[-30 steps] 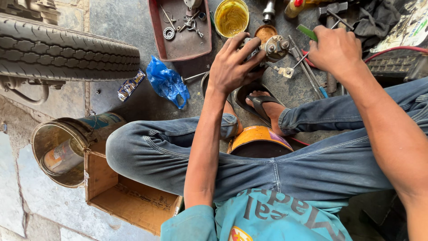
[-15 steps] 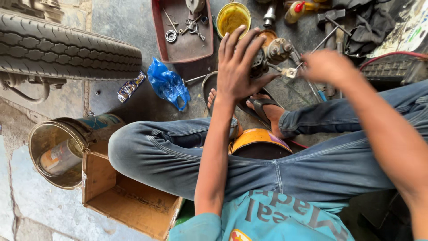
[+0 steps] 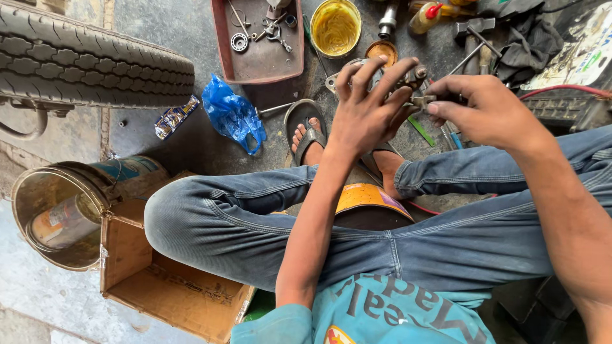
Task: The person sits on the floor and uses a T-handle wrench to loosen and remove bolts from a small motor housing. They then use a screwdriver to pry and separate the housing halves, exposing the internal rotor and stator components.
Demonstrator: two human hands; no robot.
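Gripping a grimy metal part point(image 3: 408, 79) between them, both hands work above the person's sandalled feet. The left hand point(image 3: 366, 111) lies over the near left side of the part, its fingers point(image 3: 376, 73) spread and curled across the top, so most of the piece is hidden beneath the palm. Only a rounded flange at the far left and a knobbly end at the right show past the fingers. The right hand point(image 3: 491, 111) comes in from the right, narrowed to a pinch, thumb and forefinger closed on a small metal fitting point(image 3: 424, 100) that sticks out of the part's right end. The two hands are just beside each other, with the part between and under them.

On the floor beyond the hands, a red tray point(image 3: 258, 54) holds loose bolts and a bearing, and a yellow tub point(image 3: 336, 27) stands just right of it. A crumpled blue plastic bag point(image 3: 233, 118) lies to the left of the feet, near a tyre point(image 3: 95, 64) at the far left. A metal bucket point(image 3: 57, 213) with a can inside rests at the near left, touching an open cardboard box point(image 3: 166, 286). A dark rag point(image 3: 526, 41) lies at the far right.
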